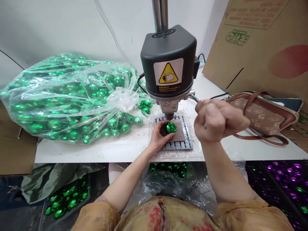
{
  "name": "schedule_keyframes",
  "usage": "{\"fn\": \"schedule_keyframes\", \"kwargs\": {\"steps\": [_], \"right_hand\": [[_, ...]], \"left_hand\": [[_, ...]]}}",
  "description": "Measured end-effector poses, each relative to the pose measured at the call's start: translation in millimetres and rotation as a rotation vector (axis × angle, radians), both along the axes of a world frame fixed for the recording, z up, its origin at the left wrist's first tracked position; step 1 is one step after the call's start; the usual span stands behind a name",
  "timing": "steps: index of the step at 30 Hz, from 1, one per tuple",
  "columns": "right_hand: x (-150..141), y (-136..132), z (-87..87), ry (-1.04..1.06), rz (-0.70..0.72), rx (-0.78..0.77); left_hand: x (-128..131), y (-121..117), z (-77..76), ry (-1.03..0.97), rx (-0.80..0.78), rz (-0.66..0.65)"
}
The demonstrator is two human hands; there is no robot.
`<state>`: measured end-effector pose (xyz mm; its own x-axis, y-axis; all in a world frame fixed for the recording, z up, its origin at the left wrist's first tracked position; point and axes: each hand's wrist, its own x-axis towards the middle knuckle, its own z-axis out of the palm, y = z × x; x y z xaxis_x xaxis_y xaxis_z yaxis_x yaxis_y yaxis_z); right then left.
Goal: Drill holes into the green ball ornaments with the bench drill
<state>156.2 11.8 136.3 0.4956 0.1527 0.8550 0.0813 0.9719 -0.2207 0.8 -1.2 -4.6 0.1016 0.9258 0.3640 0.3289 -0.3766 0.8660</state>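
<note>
A shiny green faceted ball (171, 127) sits under the bit of a black bench drill press (168, 61). Thumb and fingers of my left hand (159, 135) close around its left and near sides, pinning it on a brown board (184, 130). That board lies on the slotted metal base plate (189, 144). To the right, my right hand (216, 120) is clenched in a fist around the drill's metal lever handle (193, 97); most of the handle is hidden in the fist. The bit's tip meets the top of the ball, though how deep it is I cannot tell.
A large clear bag (69, 96) of green balls fills the table's left, with a few loose green balls (146, 110) beside its knot. A brown handbag (264, 112) and cardboard box (260, 48) stand right. Below the edge are a tub (89, 192) and purple balls (286, 179).
</note>
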Motion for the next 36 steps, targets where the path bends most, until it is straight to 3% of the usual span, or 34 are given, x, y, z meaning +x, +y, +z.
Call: {"fn": "schedule_keyframes", "kwargs": {"steps": [4,7,9,12,15,17,20,24,27,29,31,33,36], "right_hand": [[-2,-1,41.6,0.042,0.100,-0.251],[0,0,61.1,0.021,0.171,-0.363],[1,1,64.5,0.033,0.173,-0.390],[0,2,62.0,0.037,0.155,-0.369],[-1,5,59.0,0.046,0.138,-0.329],[-1,7,58.2,0.054,0.140,-0.304],[0,10,57.8,0.054,0.174,-0.270],[0,11,57.2,0.068,0.182,-0.248],[0,11,56.5,0.066,0.153,-0.268],[0,11,56.0,0.059,0.149,-0.283],[1,11,55.5,0.046,0.153,-0.295],[1,11,54.9,0.034,0.140,-0.307],[1,11,54.3,0.029,0.102,-0.328]], "left_hand": [[3,-9,4.2,0.024,0.068,0.127],[7,-36,2.1,0.127,0.278,0.188],[13,-65,-6.2,0.202,0.456,0.056],[24,-108,-26.0,0.428,0.694,-0.261],[30,-126,-39.3,0.631,0.777,-0.384],[24,-113,-35.2,0.621,0.783,-0.337],[-1,-58,-7.1,0.532,0.702,-0.111],[-45,41,40.2,0.565,0.335,0.356],[-65,92,53.8,0.831,-0.016,0.453],[-70,106,51.4,0.948,-0.140,0.423],[-73,109,45.6,0.958,-0.134,0.367],[-75,104,41.8,0.850,-0.041,0.306],[-77,85,43.8,0.525,0.129,0.235]]}}
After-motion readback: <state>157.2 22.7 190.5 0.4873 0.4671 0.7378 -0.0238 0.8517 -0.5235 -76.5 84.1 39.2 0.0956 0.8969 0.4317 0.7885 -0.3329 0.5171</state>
